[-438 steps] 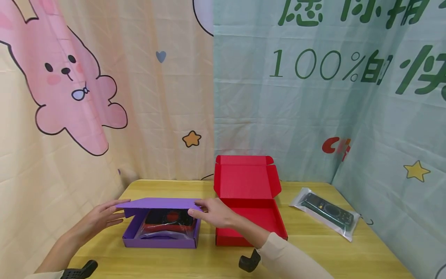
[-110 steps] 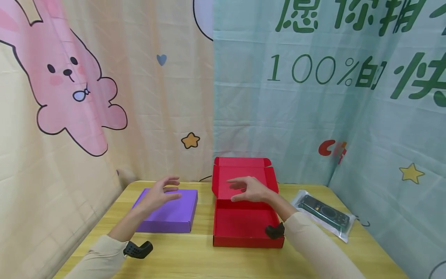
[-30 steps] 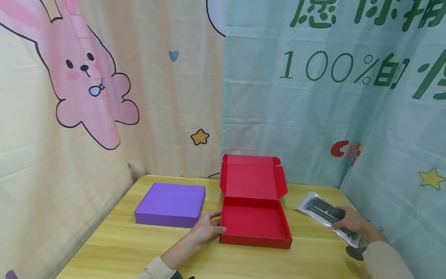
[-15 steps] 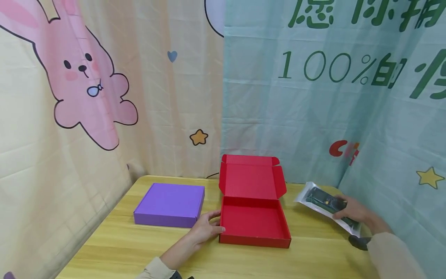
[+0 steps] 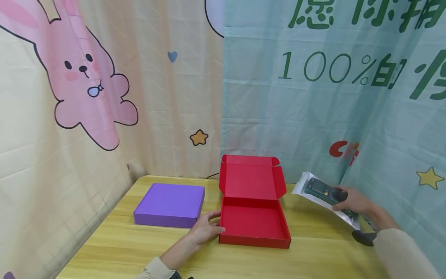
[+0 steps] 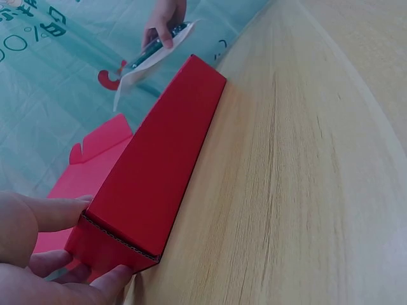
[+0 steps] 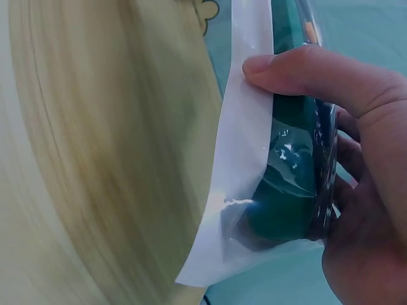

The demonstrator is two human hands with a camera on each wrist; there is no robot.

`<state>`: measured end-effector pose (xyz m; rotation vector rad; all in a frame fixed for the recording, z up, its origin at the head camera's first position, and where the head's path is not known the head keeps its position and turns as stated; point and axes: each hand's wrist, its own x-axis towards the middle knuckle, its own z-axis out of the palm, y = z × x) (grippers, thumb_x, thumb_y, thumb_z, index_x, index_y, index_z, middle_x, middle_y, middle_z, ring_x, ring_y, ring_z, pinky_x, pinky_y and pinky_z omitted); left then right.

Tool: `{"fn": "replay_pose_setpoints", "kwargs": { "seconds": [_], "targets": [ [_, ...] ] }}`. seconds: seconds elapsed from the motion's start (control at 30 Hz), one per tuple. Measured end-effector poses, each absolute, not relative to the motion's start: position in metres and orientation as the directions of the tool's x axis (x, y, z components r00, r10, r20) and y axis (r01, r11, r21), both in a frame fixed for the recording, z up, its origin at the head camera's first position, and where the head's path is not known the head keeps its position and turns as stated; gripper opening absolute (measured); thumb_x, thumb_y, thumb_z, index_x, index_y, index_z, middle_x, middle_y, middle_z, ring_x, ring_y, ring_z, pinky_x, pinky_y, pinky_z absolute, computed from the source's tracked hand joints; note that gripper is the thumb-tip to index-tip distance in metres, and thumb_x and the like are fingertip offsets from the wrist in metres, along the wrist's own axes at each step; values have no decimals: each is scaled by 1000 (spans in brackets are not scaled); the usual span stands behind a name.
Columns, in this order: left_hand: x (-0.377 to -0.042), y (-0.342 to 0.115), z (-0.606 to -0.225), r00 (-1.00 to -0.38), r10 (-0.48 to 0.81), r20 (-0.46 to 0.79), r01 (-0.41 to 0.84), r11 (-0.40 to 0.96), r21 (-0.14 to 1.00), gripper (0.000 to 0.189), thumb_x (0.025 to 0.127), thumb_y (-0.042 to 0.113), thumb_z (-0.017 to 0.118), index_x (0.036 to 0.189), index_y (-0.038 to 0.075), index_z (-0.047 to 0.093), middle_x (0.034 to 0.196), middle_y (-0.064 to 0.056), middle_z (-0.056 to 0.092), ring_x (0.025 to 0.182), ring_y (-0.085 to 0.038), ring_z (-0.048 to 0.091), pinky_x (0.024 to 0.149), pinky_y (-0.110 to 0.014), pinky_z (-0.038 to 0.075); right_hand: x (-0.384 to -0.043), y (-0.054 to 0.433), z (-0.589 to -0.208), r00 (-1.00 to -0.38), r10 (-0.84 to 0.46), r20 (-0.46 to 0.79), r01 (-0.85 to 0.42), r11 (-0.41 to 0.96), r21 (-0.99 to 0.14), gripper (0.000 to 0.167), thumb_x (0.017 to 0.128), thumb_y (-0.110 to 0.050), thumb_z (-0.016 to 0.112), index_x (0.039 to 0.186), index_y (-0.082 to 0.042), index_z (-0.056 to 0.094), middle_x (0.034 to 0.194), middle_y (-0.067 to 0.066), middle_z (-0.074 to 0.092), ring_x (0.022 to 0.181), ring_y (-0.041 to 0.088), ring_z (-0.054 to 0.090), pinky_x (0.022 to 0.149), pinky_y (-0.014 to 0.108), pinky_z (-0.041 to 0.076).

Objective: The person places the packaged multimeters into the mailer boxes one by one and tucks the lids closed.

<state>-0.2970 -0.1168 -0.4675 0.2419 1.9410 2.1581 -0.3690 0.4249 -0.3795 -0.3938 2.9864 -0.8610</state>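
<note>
In the head view, my left hand [image 5: 203,231] is at the left side of an open red cardboard box [image 5: 257,241]. The left wrist view shows its thumb at the rim and its fingers against the outside of the red box's short side wall [image 6: 102,244]. My right hand [image 5: 357,202] grips a dark green and black multimeter [image 5: 322,190] in a clear, white-backed plastic bag [image 5: 302,182], raised and tilted above the table's right side. In the right wrist view, the thumb presses the bag's white backing [image 7: 245,133]; the other fingers are partly hidden behind the multimeter.
A closed purple box [image 5: 170,201] lies left of the red box on the wooden table [image 5: 115,248]. The red box's lid [image 5: 252,180] stands up at its back. Printed curtains [image 5: 258,116] enclose the table at the back and sides.
The purple box was closed earlier and both hands left it. Over the last second my right hand has lifted the bagged multimeter off the table; my left hand has stayed at the red box.
</note>
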Motion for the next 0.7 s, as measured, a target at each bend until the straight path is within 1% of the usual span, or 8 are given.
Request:
{"fn": "replay_pose_setpoints", "kwargs": {
  "seconds": [0.13, 0.2, 0.37, 0.63, 0.7],
  "targets": [
    [-296, -117, -467, -960, 278, -36, -68, -104, 992, 71, 87, -16, 71, 150, -14, 38, 149, -31, 43, 118, -33, 61, 87, -36, 59, -367, 417, -368, -969, -244, 46, -230, 808, -543, 93, 85, -30, 86, 149, 15, 35, 131, 37, 48, 109, 45, 53, 82, 52, 52],
    [-296, -117, -467, -960, 278, -34, -65, -104, 992, 71, 87, -16, 71, 150, -14, 38, 149, -31, 43, 118, -33, 61, 88, -36, 59, -367, 413, -364, -968, -248, 43, -231, 805, -547, 94, 85, -31, 85, 150, 14, 34, 133, 36, 47, 110, 44, 52, 81, 51, 52],
    [-295, -117, -466, -959, 281, -24, -55, -101, 993, 71, 87, -16, 70, 150, -15, 37, 150, -32, 42, 122, -36, 59, 89, -37, 59, -368, 401, -356, -959, -275, 62, -266, 807, -527, 96, 83, -32, 87, 151, 13, 35, 137, 36, 45, 113, 46, 51, 84, 54, 51],
    [-295, -117, -466, -959, 283, -17, -48, -101, 994, 72, 87, -16, 70, 150, -15, 36, 151, -32, 41, 125, -38, 56, 88, -36, 59, -368, 384, -347, -956, -288, 53, -272, 804, -529, 98, 81, -31, 89, 151, 11, 35, 136, 35, 47, 109, 43, 53, 85, 56, 53],
    [-295, -117, -467, -959, 284, -18, -49, -101, 994, 72, 87, -16, 70, 150, -15, 36, 151, -32, 40, 125, -38, 56, 88, -36, 59, -368, 381, -346, -952, -299, 59, -286, 807, -517, 97, 81, -31, 89, 151, 11, 36, 138, 35, 46, 111, 44, 52, 87, 59, 52]
  ]
}}
